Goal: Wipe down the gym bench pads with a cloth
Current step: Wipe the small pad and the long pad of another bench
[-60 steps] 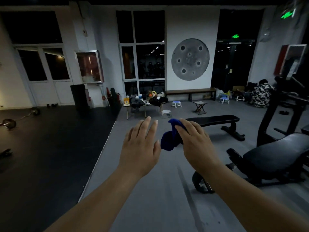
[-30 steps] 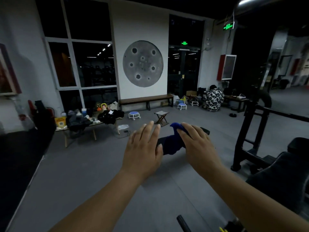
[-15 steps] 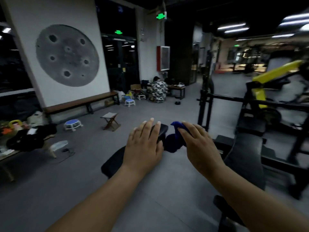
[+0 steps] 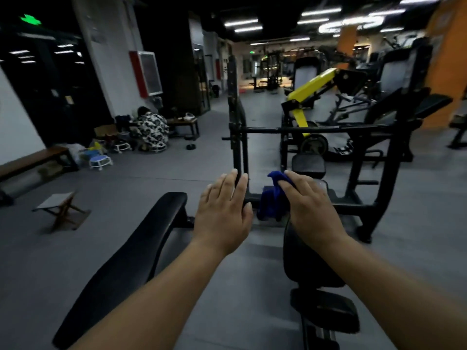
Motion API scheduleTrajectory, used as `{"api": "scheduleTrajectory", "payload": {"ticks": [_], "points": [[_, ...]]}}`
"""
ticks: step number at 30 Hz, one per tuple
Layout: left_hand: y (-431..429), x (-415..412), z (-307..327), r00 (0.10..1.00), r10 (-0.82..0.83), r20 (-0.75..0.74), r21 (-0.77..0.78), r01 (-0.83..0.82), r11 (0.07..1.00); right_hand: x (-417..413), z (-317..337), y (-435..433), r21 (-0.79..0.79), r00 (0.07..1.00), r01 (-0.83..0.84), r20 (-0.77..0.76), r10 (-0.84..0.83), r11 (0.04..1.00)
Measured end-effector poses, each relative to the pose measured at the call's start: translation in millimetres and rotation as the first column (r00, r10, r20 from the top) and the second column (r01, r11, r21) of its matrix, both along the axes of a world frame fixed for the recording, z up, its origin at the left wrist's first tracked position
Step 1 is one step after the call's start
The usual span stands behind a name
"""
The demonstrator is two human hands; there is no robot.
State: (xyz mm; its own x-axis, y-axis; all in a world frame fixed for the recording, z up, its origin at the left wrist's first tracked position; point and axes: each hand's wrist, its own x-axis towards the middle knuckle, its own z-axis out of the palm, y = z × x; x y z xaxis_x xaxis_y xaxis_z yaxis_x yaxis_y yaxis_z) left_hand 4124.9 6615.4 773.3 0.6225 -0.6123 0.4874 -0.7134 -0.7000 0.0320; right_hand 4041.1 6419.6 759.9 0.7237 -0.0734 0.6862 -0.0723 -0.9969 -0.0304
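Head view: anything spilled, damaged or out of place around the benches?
Nothing stands out. The flat bench and the rack bench look intact, no spills, though the light is dim. The right hand pinches the cloth; the left hand is empty.

Your left hand (image 4: 222,213) is out front, flat bench (image 4: 131,251) below and left of it. Your right hand (image 4: 308,208) is beside it, with the cloth (image 4: 271,203) between the two. Second bench (image 4: 303,261) lies under your right arm, rack (image 4: 237,122) ahead. Stool (image 4: 60,205) is far left, machine (image 4: 316,84) behind the rack.
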Motion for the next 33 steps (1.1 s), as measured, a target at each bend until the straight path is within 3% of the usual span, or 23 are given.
{"api": "scheduleTrajectory", "payload": {"ticks": [14, 22, 33], "points": [[-104, 233, -16, 0.943, -0.332, -0.028, -0.023, 0.331, 0.943, 169, -20, -67, 0.006, 0.938, 0.345, -0.027, -0.345, 0.939], [-160, 368, -26, 0.910, -0.410, -0.056, -0.016, 0.410, 0.912, 286, -32, -106, 0.034, 0.906, 0.422, -0.052, -0.420, 0.906], [-359, 489, -65, 0.882, -0.459, -0.106, 0.005, 0.462, 0.887, 399, -76, -302, 0.065, 0.861, 0.506, -0.092, -0.500, 0.860]]}}
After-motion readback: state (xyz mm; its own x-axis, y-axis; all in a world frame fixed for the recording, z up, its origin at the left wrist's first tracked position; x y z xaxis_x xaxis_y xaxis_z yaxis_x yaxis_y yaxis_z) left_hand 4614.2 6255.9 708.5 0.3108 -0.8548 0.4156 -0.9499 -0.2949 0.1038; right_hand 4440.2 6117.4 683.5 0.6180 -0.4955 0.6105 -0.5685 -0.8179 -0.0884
